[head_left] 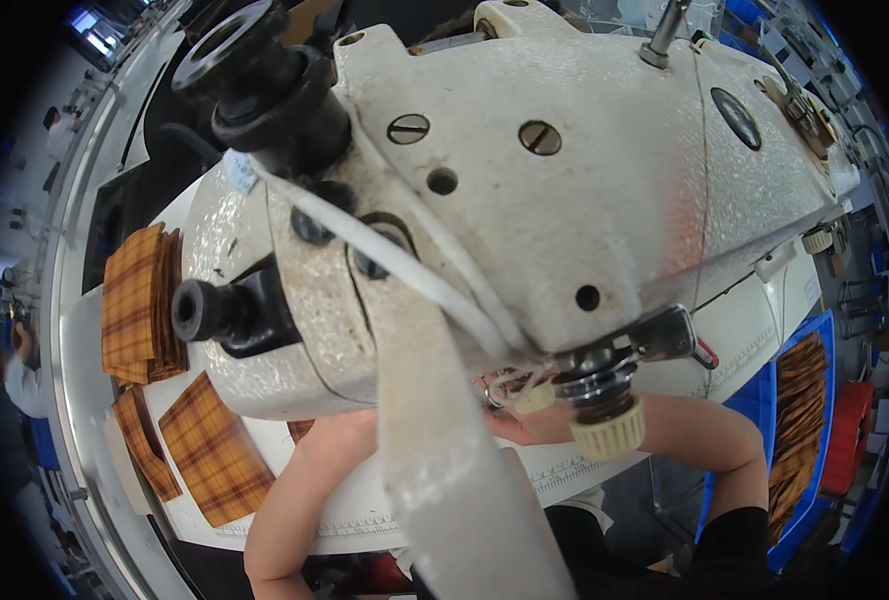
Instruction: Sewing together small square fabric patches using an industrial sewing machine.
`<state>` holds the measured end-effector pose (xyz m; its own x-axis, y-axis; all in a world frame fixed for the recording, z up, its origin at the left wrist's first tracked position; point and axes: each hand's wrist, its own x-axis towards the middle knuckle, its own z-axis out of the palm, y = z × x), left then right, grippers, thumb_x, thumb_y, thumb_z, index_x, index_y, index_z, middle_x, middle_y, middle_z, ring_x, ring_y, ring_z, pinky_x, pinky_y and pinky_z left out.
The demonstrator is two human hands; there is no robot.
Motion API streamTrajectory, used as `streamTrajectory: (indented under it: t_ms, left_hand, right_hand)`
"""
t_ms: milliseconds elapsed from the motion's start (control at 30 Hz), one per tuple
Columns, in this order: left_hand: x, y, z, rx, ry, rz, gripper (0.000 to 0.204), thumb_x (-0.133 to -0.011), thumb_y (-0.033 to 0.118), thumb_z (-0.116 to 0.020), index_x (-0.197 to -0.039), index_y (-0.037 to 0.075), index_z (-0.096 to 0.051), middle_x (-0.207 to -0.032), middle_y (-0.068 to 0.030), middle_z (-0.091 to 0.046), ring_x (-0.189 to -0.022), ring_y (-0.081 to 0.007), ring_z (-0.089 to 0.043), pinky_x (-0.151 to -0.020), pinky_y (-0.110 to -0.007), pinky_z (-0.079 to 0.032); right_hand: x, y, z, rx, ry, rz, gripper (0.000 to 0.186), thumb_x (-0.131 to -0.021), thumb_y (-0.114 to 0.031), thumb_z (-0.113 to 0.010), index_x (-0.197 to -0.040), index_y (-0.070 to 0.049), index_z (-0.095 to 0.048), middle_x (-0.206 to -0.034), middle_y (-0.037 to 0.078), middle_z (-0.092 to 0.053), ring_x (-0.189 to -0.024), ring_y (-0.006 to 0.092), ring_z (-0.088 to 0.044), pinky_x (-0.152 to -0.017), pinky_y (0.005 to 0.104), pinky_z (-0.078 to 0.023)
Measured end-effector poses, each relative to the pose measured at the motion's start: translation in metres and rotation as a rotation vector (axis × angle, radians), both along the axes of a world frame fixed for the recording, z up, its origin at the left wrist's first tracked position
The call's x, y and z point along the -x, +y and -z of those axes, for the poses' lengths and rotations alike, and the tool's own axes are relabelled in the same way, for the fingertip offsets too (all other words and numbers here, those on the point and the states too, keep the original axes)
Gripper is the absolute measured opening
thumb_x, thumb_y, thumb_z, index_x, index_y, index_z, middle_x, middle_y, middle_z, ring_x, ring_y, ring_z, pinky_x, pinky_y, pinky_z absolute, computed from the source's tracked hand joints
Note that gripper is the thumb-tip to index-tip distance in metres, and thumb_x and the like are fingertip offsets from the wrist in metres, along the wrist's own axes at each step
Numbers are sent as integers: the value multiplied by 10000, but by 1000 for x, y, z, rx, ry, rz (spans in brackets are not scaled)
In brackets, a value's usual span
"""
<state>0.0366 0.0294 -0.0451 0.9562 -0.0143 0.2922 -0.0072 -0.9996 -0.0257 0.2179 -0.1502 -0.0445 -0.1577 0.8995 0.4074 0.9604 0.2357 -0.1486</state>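
The pale, worn head of a sewing machine (624, 200) fills the middle of the view and covers most of my hands. Under its left part, my left hand (349, 437) shows only its back near the wrist; the fingers are hidden. A small edge of plaid fabric (301, 429) peeks out beside it. My right hand (529, 424) reaches in from the right, behind the cream tension knob (609, 432), with its fingers mostly covered. What either hand holds cannot be seen. A larger orange-brown plaid piece (216, 450) lies flat on the white tabletop (354, 515), left of my left forearm.
A stack of folded plaid pieces (132, 305) sits at the far left, with a narrow plaid strip (146, 445) nearer. At right, a blue crate (826, 400) holds many plaid pieces, beside a red bin (846, 440). Another person in white (26, 385) is at the left edge.
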Motion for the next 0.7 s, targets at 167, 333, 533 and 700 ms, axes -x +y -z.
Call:
streamTrajectory:
  t_ms: [167,333,533,700]
  left_hand:
    - [4,5,-5,213,-30,47,152,-823,107,-749,-952,113,-670,-821,-36,-633,-763,-214,-614,-715,-353,-501]
    - [5,-8,-8,265,-70,30,220,-770,55,-747,-978,68,-675,-911,-61,-649,-838,-225,-627,-726,-356,-503]
    - [12,-38,-31,607,86,-19,372,-726,-98,-669,-1089,-19,-686,-1146,-133,-632,-998,-293,-626,-829,-382,-522]
    - [15,-38,-37,394,25,110,458,-645,-121,-647,-1089,-14,-689,-1178,-127,-629,-1049,-300,-622,-900,-395,-518]
  right_hand:
    - [-4,3,8,4,28,-48,433,-837,-387,-626,-642,-2,-662,-857,54,-583,-977,212,-519,-887,353,-462]
    - [-5,0,-10,-140,-5,-13,226,-726,-224,-645,-750,0,-668,-865,78,-585,-935,216,-535,-832,354,-479]
    - [-1,-15,-11,-125,-35,-181,180,-657,-127,-632,-796,-12,-622,-824,63,-553,-849,215,-550,-787,337,-474]
    - [2,-11,-10,-70,-48,-240,153,-654,-139,-621,-744,-16,-612,-805,64,-539,-827,216,-539,-737,320,-453]
